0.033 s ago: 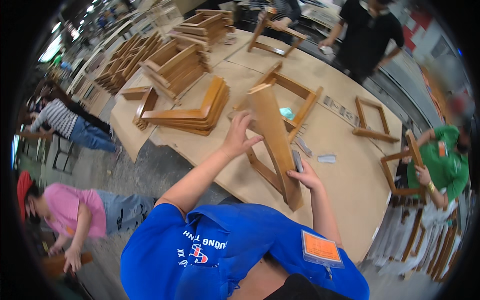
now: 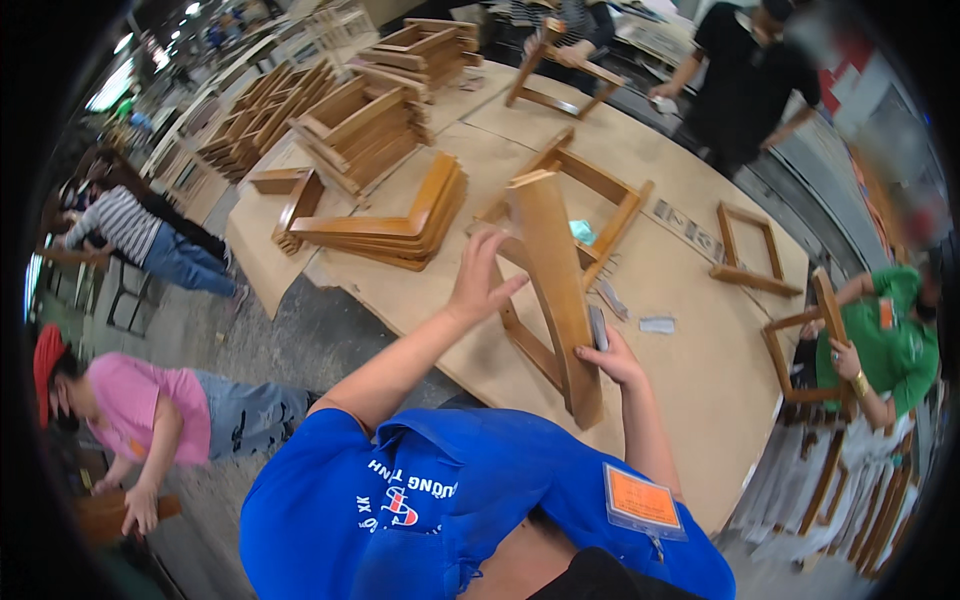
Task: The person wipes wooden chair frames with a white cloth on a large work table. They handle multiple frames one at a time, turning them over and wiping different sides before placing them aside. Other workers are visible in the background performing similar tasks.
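In head view, above table (image 2: pixel 690 400), frame (image 2: pixel 552 280) is btw. both hands, long axis far-left to near-right. R hand (image 2: pixel 618 358), nearer its near end, is curled on grey pad (image 2: pixel 598 328) at frame's R side; L hand (image 2: pixel 480 278) has fingers spread, contact can't tell.

Clear passage over tabletop (image 2: pixel 695 390) right of held frame (image 2: pixel 556 290), obstructive stack (image 2: pixel 436 213) left.

Three stacks of wooden frames (image 2: pixel 365 145) stand between ten and twelve o'clock. Single frames (image 2: pixel 552 290) number five: one central, two toward one, two near three. One angled-piece pile (image 2: pixel 380 230) lies toward ten, one teal cloth (image 2: pixel 581 231) toward two.
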`<state>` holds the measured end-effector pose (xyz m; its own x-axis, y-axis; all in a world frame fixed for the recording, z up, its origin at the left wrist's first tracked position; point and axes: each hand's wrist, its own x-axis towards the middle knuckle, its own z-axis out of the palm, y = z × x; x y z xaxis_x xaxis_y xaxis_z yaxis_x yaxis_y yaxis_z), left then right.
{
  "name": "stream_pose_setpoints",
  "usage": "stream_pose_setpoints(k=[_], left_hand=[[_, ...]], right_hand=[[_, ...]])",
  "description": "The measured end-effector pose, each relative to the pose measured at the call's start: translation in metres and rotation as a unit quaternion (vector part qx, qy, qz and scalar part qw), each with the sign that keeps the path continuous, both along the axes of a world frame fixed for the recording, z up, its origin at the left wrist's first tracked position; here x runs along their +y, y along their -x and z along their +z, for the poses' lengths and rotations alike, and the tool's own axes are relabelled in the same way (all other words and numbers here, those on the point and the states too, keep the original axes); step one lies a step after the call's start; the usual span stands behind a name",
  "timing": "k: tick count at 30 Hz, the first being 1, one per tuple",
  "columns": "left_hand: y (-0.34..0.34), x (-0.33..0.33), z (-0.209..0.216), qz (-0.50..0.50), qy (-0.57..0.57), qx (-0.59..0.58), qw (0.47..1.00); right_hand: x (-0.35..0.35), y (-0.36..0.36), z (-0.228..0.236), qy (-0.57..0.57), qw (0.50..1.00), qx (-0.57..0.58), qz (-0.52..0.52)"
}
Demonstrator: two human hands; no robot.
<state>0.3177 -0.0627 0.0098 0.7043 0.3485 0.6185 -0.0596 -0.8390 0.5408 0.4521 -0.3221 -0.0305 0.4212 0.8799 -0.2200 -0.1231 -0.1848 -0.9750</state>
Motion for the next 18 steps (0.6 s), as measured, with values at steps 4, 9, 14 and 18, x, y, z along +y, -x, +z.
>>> stream_pose_setpoints(k=[4, 9, 14, 18], left_hand=[[0.024, -0.044, -0.004, -0.082, 0.347, 0.125, 0.926], [0.013, -0.062, 0.015, -0.133, 0.535, 0.011, 0.834], [0.014, -0.071, 0.070, -0.199, 0.505, -0.029, 0.839], [0.010, -0.070, 0.100, -0.214, 0.432, -0.034, 0.875]], right_hand=[[0.016, 0.017, -0.003, 0.004, 0.998, 0.061, -0.021], [0.029, 0.029, 0.012, -0.078, 0.997, 0.013, 0.019], [0.026, 0.039, 0.052, -0.150, 0.988, -0.037, -0.029], [0.034, 0.055, 0.088, -0.215, 0.966, -0.090, -0.110]])
